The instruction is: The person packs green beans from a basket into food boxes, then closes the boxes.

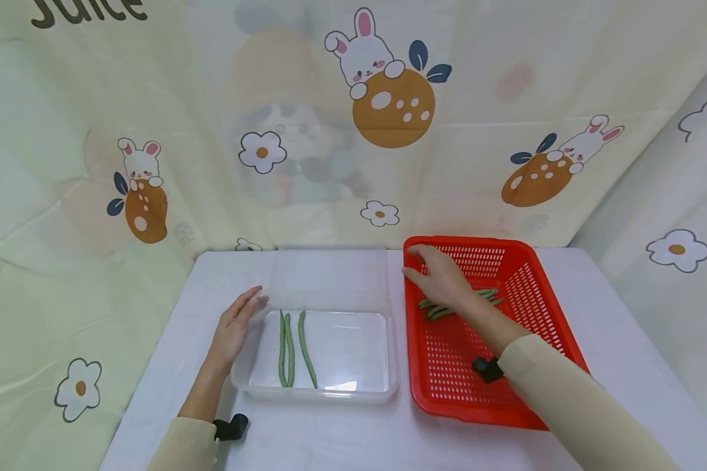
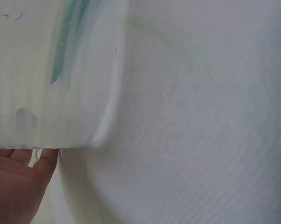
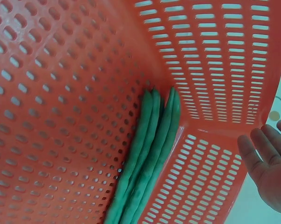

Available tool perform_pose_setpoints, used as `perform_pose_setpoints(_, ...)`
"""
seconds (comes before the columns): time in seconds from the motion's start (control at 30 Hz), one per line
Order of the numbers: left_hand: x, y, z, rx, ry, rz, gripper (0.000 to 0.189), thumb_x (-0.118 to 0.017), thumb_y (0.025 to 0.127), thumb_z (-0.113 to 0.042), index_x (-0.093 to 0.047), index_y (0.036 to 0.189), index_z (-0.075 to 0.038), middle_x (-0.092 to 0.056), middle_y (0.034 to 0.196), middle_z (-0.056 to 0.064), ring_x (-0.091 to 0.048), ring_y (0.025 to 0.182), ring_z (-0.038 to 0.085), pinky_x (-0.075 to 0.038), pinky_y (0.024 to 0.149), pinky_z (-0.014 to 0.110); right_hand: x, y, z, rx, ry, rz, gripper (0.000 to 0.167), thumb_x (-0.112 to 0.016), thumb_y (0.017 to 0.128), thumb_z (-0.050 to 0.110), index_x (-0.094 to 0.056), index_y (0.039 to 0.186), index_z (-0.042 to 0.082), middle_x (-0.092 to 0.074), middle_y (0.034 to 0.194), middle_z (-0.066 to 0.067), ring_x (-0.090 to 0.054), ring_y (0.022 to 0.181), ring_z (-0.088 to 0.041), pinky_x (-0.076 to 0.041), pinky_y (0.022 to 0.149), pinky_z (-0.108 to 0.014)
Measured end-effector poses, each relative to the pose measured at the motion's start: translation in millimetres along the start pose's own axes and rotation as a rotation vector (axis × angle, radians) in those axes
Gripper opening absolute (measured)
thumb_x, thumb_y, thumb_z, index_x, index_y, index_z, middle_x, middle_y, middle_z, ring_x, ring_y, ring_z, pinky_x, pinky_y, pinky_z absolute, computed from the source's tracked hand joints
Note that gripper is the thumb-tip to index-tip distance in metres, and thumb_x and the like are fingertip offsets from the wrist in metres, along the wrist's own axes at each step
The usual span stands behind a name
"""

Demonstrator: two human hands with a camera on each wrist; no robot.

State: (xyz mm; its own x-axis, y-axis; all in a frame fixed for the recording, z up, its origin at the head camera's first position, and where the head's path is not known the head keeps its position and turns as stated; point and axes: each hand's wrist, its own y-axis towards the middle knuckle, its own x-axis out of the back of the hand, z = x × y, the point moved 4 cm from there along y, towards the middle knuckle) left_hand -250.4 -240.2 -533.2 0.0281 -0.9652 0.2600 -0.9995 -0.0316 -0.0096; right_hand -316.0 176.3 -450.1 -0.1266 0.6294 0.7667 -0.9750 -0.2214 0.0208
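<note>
My left hand (image 1: 234, 330) rests against the left side of a clear plastic container (image 1: 318, 394), its fingers extended. In the left wrist view, the fingertips (image 2: 48, 156) touch the container's edge. Three green beans (image 1: 289, 350) lie lengthwise inside, two close together and one a little to the right. Over the far left part of a red perforated basket (image 1: 448, 399) is my right hand (image 1: 442, 278), thumb and fingers spread, holding nothing. Below it, a small bundle of green beans (image 3: 149, 158) lies on the basket floor, partly hidden by the forearm in the head view.
A clear lid-like panel (image 1: 330, 278) extends behind the container. Both containers stand side by side on a white-covered table (image 1: 306, 438). A patterned curtain (image 1: 200, 131) hangs at the table's back edge. Each wrist carries a black camera (image 1: 231, 428).
</note>
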Motion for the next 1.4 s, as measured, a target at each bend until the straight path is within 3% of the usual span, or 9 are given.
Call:
perform_pose_setpoints(0.53, -0.2, 0.0, -1.7, 0.008, -0.003, 0.005, 0.048, -0.041, 0.113, -0.039, -0.047, 0.156, -0.017, -0.058, 0.152, 0.015, -0.048, 0.148, 0.033, -0.024, 0.127, 0.057, 6.0, -5.4, -24.6, -0.034, 0.009, 0.014, 0.061, -0.065, 0.103, 0.034, -0.046, 0.153, 0.004, -0.051, 0.155, -0.02, -0.049, 0.141, -0.041, -0.044, 0.114, -0.06)
perform_pose_setpoints(1.4, -1.0, -0.6, -0.9, 0.018, -0.008, 0.008, 0.052, -0.042, 0.112, -0.042, -0.045, 0.157, -0.015, -0.057, 0.153, 0.014, -0.045, 0.15, 0.031, -0.022, 0.127, 0.058, 3.1, -9.3, -55.3, -0.051, -0.053, 0.076, 0.052, -0.065, 0.104, 0.029, -0.055, 0.146, 0.001, -0.059, 0.146, -0.023, -0.055, 0.131, -0.043, -0.046, 0.11, -0.062)
